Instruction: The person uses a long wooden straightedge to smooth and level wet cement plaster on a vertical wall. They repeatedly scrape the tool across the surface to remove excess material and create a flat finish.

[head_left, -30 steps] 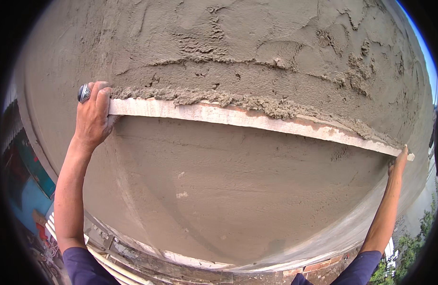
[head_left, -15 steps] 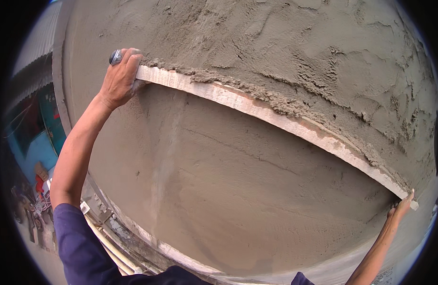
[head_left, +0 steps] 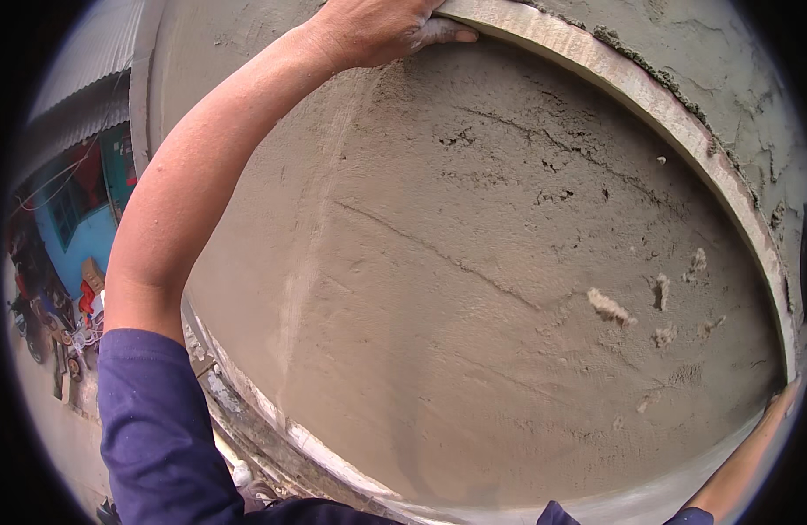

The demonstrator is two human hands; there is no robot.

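Note:
A long, pale plasterer's straightedge (head_left: 631, 74) lies against a wall of wet grey mortar (head_left: 403, 262), sloping from the top middle to the right rim. My left hand (head_left: 382, 31) is closed on its upper end, thumb below the board, the other fingers partly cut off by the picture's edge. At its lower end my right hand (head_left: 782, 404) grips it, small and partly hidden at the rim. Mortar crumbs line the board's upper edge. Beneath it the surface is mostly smooth, with pits and a thin crack. Pale mortar clumps (head_left: 609, 306) show at right, perhaps falling.
Rougher mortar (head_left: 727, 61) covers the wall above the board. A pale ledge (head_left: 333, 468) runs along the wall's foot. Off to the left are a corrugated metal roof (head_left: 80, 66), a blue house wall (head_left: 80, 245) and a cluttered heap with wheels (head_left: 66, 337).
Both hands have moved the straightedge; its left end went up and to the right. The board now sits higher on the wall. Fresh pits and pale clumps show below it.

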